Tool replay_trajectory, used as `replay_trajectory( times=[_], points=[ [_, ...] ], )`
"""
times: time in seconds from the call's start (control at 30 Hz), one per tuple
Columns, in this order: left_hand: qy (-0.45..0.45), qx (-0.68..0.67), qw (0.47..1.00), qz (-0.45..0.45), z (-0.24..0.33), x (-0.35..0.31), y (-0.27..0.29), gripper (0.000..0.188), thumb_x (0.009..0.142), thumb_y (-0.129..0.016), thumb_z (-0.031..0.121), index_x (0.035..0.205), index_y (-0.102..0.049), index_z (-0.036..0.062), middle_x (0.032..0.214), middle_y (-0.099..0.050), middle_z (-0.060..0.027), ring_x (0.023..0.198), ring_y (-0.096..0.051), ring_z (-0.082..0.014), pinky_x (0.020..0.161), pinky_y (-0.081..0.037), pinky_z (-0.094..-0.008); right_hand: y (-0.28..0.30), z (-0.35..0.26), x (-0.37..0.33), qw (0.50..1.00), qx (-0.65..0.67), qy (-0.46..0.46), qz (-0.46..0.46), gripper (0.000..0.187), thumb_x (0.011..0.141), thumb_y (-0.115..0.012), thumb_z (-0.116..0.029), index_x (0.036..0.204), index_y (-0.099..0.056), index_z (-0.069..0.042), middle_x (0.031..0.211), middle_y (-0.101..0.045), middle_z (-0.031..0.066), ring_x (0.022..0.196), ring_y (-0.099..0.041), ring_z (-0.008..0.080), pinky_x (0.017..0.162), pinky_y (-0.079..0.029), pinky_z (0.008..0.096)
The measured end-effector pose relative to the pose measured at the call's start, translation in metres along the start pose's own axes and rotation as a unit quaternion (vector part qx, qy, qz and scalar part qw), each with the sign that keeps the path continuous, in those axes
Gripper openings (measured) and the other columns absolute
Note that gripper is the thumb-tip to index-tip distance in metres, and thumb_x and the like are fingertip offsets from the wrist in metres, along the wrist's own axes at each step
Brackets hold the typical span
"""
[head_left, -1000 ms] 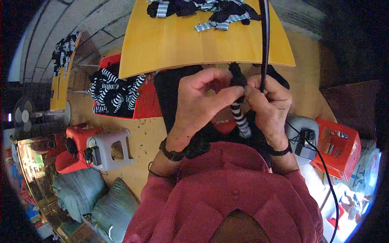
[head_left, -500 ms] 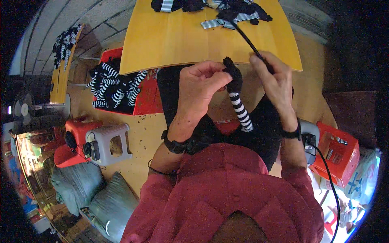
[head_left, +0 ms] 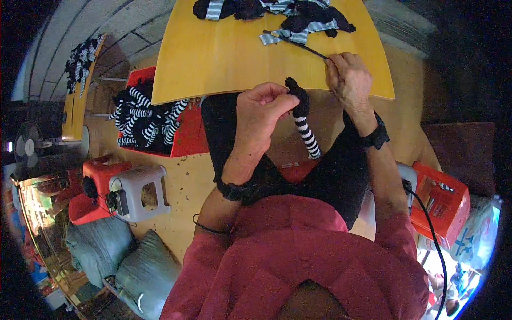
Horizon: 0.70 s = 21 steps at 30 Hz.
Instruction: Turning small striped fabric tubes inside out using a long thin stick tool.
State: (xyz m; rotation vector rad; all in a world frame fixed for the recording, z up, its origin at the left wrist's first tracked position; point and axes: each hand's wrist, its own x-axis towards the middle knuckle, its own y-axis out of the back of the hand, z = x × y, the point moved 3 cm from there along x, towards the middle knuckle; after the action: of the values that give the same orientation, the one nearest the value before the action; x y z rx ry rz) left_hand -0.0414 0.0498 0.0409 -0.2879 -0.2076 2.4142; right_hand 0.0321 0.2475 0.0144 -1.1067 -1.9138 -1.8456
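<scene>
My left hand [head_left: 261,114] pinches a sock-like knitted piece [head_left: 303,114] between thumb and fingers. Its upper part is black, and a black-and-white striped tube hangs down from it over my lap. To the right, my right hand [head_left: 351,80] is closed round a thin black rod [head_left: 309,49] just above the near edge of the yellow table [head_left: 229,58]. The rod points left and away from me. Its far end reaches grey-and-white striped strips [head_left: 298,36] lying with black knitted pieces [head_left: 312,20].
Left of the table stands a red bin [head_left: 189,136] full of striped knitted pieces [head_left: 141,114]. Farther left are a grey stool [head_left: 140,178], a red stool [head_left: 88,205], a fan [head_left: 29,144] and stuffed sacks [head_left: 144,272]. At right, a red crate-like stool [head_left: 440,200] stands beside a black cable [head_left: 434,234].
My right hand has moved away from me, over the table edge, and the rod has swung flatter toward the left. My left hand still pinches the knitted piece.
</scene>
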Motion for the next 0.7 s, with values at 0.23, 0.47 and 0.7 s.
replay_trajectory(
  times=[0.23,0.47,0.7],
  points=[
    [0.009,-0.01,1.0,0.002,-0.006,0.004,-0.005,0.015,0.07,-0.069,0.004,0.081,-0.063,-0.0035,0.068,-0.062,-0.0054,0.058,-0.055,-0.0112,0.056,-0.043,-0.0232,0.037,-0.013,-0.005,0.985,0.167,-0.04,0.033,0.015,0.076,-0.065,-0.013,0.086,-0.064,-0.002,0.078,-0.064,0.0102,0.072,-0.061,0.0244,0.062,-0.049,0.0326],
    [-0.028,0.056,0.998,-0.002,-0.007,-0.002,-0.01,0.015,0.071,-0.068,0.004,0.083,-0.064,-0.0039,0.069,-0.062,-0.0044,0.061,-0.056,-0.0098,0.059,-0.045,-0.0224,0.068,-0.06,-0.028,0.859,0.423,-0.234,-0.168,0.017,0.076,-0.068,-0.011,0.087,-0.065,0.002,0.076,-0.065,0.0115,0.067,-0.062,0.0153,0.06,-0.048,0.0267],
    [-0.022,0.156,0.987,-0.039,0.007,-0.016,-0.017,0.014,0.072,-0.068,0.004,0.083,-0.064,-0.0031,0.073,-0.062,-0.0015,0.067,-0.056,-0.0076,0.061,-0.044,-0.0197,0.073,-0.061,-0.033,0.88,0.416,-0.197,-0.116,0.009,0.077,-0.061,-0.005,0.083,-0.064,0.002,0.063,-0.06,0.0063,0.059,-0.057,0.0097,0.053,-0.045,0.025]
  ],
)
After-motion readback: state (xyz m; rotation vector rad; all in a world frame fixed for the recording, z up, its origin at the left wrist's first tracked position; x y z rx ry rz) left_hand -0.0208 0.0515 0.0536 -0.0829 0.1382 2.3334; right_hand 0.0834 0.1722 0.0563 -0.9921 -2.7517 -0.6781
